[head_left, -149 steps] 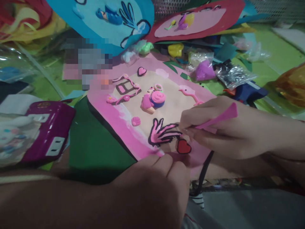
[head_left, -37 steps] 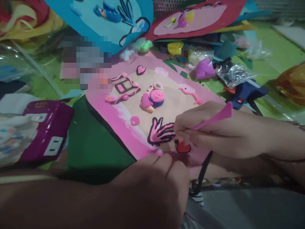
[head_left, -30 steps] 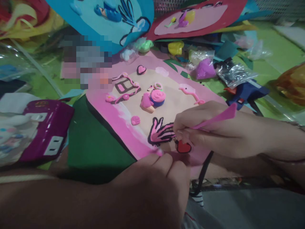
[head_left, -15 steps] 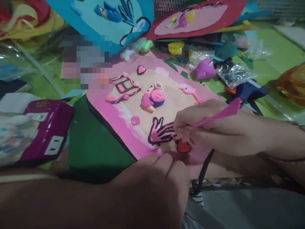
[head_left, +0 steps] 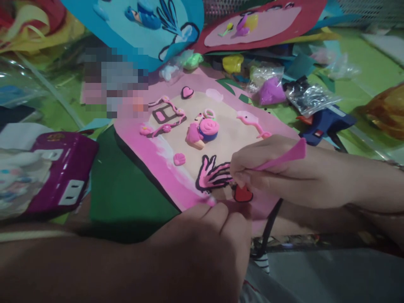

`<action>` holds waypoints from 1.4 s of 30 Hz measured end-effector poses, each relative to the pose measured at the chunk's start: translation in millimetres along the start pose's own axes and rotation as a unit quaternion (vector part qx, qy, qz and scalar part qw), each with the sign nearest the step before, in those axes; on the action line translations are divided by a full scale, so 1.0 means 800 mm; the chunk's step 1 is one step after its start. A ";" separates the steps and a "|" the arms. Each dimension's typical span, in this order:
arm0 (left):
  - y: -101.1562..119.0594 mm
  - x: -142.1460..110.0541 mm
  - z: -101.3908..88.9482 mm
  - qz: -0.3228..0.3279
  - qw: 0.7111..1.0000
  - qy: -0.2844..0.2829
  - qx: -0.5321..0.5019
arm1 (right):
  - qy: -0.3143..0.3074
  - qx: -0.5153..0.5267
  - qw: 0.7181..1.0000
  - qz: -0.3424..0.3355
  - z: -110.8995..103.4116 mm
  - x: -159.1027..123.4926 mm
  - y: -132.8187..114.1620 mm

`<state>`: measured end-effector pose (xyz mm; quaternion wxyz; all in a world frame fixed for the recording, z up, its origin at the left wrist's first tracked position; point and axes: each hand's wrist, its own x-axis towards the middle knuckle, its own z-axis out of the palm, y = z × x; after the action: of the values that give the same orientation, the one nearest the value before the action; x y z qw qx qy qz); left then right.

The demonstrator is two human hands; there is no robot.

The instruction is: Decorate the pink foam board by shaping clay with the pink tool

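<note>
My right hand (head_left: 284, 179) pinches a pink plastic modelling tool (head_left: 292, 155), its flared end up and its tip hidden behind my fingers. The fingertips rest beside a red clay heart (head_left: 243, 194) outlined in black and a pink-and-black clay plant shape (head_left: 210, 174). Both lie on a pink clay picture (head_left: 151, 164) with a beige middle. At the picture's near edge my left hand (head_left: 214, 242) is closed, fingers curled together; what they hold, if anything, is hidden. A pink-and-blue clay figure (head_left: 206, 129) sits mid-picture, with a pink bird shape (head_left: 251, 119) to its right.
A purple case (head_left: 67, 168) and a green sheet (head_left: 123, 198) lie to the left. Blue (head_left: 135, 46) and red (head_left: 214, 35) clay pictures are at the back. Bagged purple clay (head_left: 272, 90), yellow clay (head_left: 232, 63) and a dark blue object (head_left: 331, 122) lie beyond my right hand.
The upper end of the modelling tool has tipped left and downward as my right hand shifted slightly. My left hand and the picture look the same.
</note>
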<state>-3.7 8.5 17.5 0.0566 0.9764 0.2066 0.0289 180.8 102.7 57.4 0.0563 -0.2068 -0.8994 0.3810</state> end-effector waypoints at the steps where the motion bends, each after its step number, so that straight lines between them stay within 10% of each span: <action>1: 0.001 0.000 0.000 -0.009 1.000 -0.001 -0.002 | -0.003 0.002 1.000 0.002 0.000 0.000 0.000; 42: -0.002 0.000 -0.010 0.011 0.999 -0.034 0.011 | 0.032 0.009 0.999 0.000 -0.001 -0.001 -0.004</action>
<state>-5.2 10.8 25.4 0.0522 0.9795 0.1943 -0.0061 180.8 101.4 60.2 0.0867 -0.2185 -0.8935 0.3827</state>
